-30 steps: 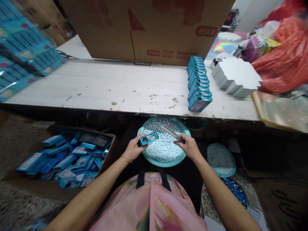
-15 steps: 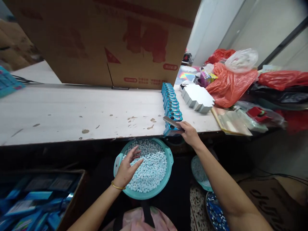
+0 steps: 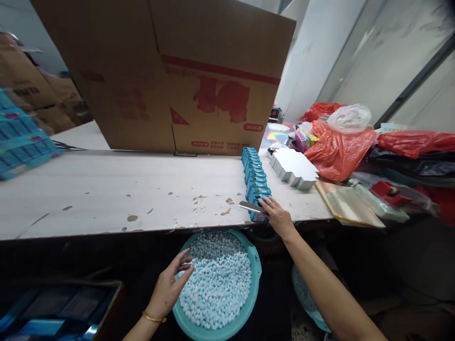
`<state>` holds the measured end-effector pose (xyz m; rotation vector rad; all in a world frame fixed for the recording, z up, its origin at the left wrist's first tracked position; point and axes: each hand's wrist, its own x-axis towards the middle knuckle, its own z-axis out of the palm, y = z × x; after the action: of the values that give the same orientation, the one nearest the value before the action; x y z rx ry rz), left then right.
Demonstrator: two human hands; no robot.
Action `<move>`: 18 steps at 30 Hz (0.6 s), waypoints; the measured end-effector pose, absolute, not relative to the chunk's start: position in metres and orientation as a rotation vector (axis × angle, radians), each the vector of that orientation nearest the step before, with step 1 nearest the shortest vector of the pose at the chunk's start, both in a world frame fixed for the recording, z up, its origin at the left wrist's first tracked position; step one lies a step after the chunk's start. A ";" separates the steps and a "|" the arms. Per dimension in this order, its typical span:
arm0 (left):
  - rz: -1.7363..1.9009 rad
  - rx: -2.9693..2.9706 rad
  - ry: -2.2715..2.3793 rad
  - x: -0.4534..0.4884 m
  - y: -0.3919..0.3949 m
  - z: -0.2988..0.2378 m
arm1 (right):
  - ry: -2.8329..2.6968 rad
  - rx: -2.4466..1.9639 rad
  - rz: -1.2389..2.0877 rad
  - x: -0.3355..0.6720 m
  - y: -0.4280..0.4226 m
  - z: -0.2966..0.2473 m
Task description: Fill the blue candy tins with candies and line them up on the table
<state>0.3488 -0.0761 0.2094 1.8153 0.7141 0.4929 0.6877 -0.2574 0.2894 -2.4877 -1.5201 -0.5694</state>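
Note:
My right hand [image 3: 277,216] rests at the near end of a row of small blue boxes [image 3: 254,179] on the white table [image 3: 117,194]. It grips a flat grey metal strip [image 3: 250,207] and its fingertips touch the nearest blue box. My left hand [image 3: 169,284] hovers open with fingers spread at the left rim of a teal basin [image 3: 254,279]. The basin sits below the table edge and is full of small pale blue pellets [image 3: 216,282]. Nothing lies in the left hand.
A large cardboard carton [image 3: 177,80] stands at the back of the table. White folded boxes [image 3: 293,166] and red plastic bags [image 3: 337,142] lie to the right. Blue box stacks [image 3: 21,142] sit far left. A carton with blue boxes [image 3: 53,312] is below left.
The blue box moved from my left hand to the end of the row on the table. My right hand rose to that row. The left hand opened and dropped beside the basin.

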 end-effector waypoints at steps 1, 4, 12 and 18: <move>0.493 1.842 0.718 0.348 -0.072 0.209 | -1.519 -2.471 -0.554 0.689 -0.257 0.289; 0.504 1.960 0.706 0.350 -0.060 0.210 | -1.507 -2.408 -0.468 0.690 -0.260 0.290; 0.629 2.210 0.732 0.379 -0.004 0.236 | -1.097 -2.152 -0.324 0.694 -0.280 0.319; 0.651 2.450 0.831 0.417 0.049 0.235 | -1.342 -2.143 -0.168 0.698 -0.258 0.321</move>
<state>0.4171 0.0494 0.2346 2.4504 0.8311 0.6510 0.6977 -0.2575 0.3211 -2.1432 -1.3416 -0.1679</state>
